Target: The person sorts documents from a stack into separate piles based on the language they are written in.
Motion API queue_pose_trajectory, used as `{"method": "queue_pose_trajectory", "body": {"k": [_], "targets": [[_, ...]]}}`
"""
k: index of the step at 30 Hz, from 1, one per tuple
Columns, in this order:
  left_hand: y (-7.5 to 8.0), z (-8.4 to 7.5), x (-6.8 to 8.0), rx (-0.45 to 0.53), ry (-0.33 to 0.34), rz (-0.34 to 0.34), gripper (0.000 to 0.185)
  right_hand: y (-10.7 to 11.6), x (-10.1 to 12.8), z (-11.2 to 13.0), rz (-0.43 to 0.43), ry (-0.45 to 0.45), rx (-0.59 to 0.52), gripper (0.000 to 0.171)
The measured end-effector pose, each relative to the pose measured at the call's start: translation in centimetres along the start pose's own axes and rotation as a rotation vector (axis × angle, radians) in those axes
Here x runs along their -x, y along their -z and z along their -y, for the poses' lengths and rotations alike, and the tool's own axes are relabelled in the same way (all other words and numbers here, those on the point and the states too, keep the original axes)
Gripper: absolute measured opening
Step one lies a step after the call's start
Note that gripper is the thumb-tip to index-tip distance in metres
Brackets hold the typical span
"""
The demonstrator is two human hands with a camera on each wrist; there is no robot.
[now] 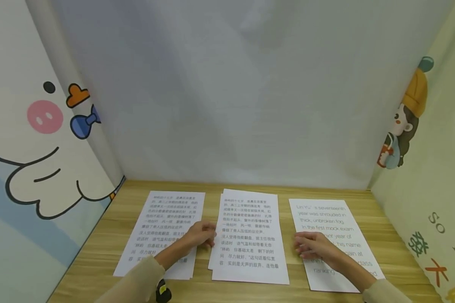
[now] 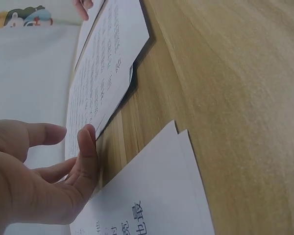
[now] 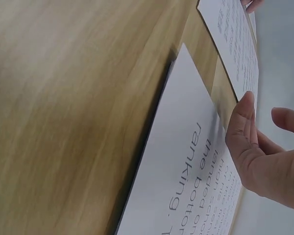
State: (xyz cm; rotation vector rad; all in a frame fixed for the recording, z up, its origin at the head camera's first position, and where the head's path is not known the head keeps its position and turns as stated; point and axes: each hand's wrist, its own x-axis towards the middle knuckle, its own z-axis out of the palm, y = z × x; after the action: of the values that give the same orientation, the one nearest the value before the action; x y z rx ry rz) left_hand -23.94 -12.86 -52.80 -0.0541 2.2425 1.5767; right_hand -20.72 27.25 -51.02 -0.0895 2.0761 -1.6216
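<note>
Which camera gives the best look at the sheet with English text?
The head view: the English sheet shows almost whole, with the right hand resting on it. The right wrist view shows only one corner up close; the left wrist view shows only a far sliver.

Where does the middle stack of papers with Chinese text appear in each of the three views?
Head: middle stack lies at centre of the table, between both hands.
Left wrist: it runs from the top edge down to the left hand.
Right wrist: only its corner shows, top right.
Shared landmark: the wooden table.
</note>
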Motion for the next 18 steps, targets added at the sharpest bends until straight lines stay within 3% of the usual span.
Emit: {"method": "queue_pose_trajectory", "body": {"k": [8, 18], "targets": [[-0.3, -0.1, 0.1, -0.032, -0.009, -0.001, 0.054, -1.9, -0.9, 0.1, 0.093, -0.050, -0.031, 0.071], [-0.4, -0.2, 0.0, -0.048, -0.011, 0.017, 0.057, -3.2, -1.8, 0.5, 0.091, -0.041, -0.030, 0.066]]}}
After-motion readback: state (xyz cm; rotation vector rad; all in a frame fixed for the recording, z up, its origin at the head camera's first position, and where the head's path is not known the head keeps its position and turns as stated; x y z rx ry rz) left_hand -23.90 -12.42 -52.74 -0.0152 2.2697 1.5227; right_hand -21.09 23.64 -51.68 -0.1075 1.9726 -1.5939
